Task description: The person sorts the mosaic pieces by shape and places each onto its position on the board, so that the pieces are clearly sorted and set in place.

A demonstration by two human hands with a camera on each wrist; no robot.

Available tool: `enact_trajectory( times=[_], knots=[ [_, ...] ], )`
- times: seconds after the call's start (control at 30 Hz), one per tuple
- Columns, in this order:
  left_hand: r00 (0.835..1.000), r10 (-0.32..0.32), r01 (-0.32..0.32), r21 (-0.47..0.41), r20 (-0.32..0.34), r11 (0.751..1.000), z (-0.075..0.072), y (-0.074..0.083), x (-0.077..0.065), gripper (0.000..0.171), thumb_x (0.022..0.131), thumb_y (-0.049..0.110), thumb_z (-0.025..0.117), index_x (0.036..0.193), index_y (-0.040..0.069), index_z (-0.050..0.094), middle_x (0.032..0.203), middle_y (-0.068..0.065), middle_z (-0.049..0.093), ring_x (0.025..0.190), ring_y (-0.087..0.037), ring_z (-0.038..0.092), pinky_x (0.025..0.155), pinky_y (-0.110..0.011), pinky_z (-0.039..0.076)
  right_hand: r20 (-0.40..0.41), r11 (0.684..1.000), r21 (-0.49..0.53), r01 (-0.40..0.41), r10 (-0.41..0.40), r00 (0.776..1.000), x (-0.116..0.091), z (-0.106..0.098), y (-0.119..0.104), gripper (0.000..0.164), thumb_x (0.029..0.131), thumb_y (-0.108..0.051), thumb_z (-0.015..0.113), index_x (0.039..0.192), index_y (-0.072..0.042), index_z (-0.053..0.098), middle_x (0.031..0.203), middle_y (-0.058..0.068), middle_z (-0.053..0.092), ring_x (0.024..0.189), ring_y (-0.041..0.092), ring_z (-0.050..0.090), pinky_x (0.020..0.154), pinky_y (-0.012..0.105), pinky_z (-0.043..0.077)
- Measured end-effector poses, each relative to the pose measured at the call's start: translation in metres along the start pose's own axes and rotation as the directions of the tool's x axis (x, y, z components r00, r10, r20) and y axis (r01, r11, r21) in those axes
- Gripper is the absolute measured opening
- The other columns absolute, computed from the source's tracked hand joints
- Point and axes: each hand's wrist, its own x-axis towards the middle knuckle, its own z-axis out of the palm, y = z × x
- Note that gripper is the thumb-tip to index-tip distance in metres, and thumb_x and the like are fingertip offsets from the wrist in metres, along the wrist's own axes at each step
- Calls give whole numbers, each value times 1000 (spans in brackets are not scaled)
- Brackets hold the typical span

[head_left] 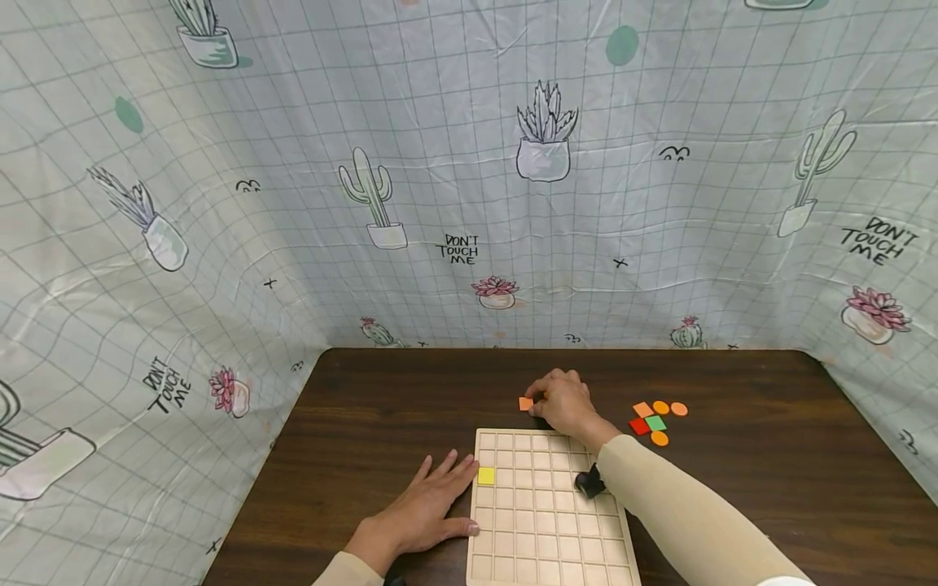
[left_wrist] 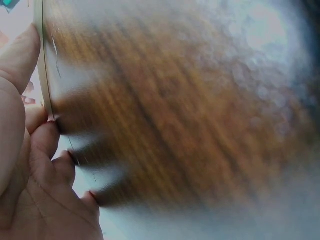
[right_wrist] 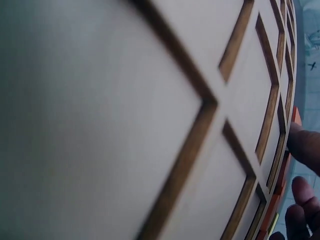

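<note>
A pale wooden grid board (head_left: 542, 521) lies on the table, with a yellow square tile (head_left: 486, 475) in its left column. My left hand (head_left: 421, 509) rests spread beside the board, its index fingertip and thumb at the left edge. In the left wrist view, fingers of the left hand (left_wrist: 47, 170) come up against the board's side (left_wrist: 44, 65). Beyond the far edge, my right hand (head_left: 564, 403) pinches an orange square tile (head_left: 525, 404) with thumb and index finger. A bit of orange also shows under that hand. The right wrist view has the right thumb (right_wrist: 306, 147) just past the board.
Right of the right hand lies a loose group: an orange square (head_left: 642, 409), a red square (head_left: 640, 426), a green square (head_left: 655, 422) and several orange round pieces (head_left: 660, 438). A patterned curtain (head_left: 454, 179) surrounds the dark wooden table (head_left: 352, 439).
</note>
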Motion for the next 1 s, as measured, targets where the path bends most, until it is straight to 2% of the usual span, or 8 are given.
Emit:
enact_trajectory(
  times=[0.27,0.47,0.63,0.8,1.0],
  knots=[
    [1000,6,-6,7,-6,1000,-1,2,-1,89,99,57,65,168,14,29,175,-4,28,164,-31,19,131,-64,11,11,992,-65,110,-110,994,0,-1,2,16,92,-18,83,108,-20,79,123,3,66,112,29,50,93,49,40],
    [1000,9,-9,5,-6,1000,-1,2,-1,90,98,57,65,169,15,29,175,-4,28,164,-32,19,130,-64,11,19,974,-131,184,-184,983,0,0,2,17,92,-20,85,108,-20,80,120,1,69,110,25,51,89,42,40],
    [1000,2,-2,5,1,1000,1,1,0,89,99,58,64,169,16,29,175,-2,28,164,-30,18,131,-63,11,4,955,-180,234,-237,971,0,1,1,16,90,-20,86,106,-21,80,118,1,72,109,25,53,88,42,42],
    [1000,-4,4,6,3,1000,3,-1,2,89,99,59,63,169,17,29,175,-1,27,164,-28,17,131,-62,11,2,948,-177,263,-267,964,0,2,-1,17,91,-21,86,107,-21,80,119,2,75,110,25,55,91,42,44],
    [1000,-4,4,-4,0,1000,2,-2,1,89,99,59,63,169,17,28,175,-1,27,164,-29,17,131,-62,10,21,965,-100,241,-240,971,-1,1,-7,22,94,-20,83,115,-19,78,114,2,74,109,23,56,94,46,47]
  ],
)
